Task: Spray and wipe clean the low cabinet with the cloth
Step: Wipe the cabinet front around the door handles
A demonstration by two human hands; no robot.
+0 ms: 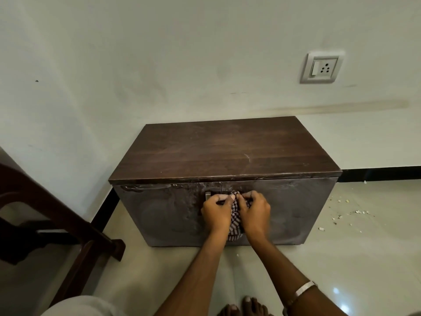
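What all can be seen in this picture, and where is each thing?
low cabinet: one, dark brown wood, against the wall, two front doors with streaky smears
handle: one, silvery, on the left door near the middle seam
cloth: one, dark and white checked, bunched at the door seam, hanging down
wall socket: one, white, on the wall up right
chair: one, dark wood, at left, partly out of frame
crumbs: many, pale, scattered on the floor at right
floor: pale glossy tiles
left hand: one, fingers curled on the cloth
right hand: one, gripping the cloth; silvery band on that wrist
toes: bare, bottom edge
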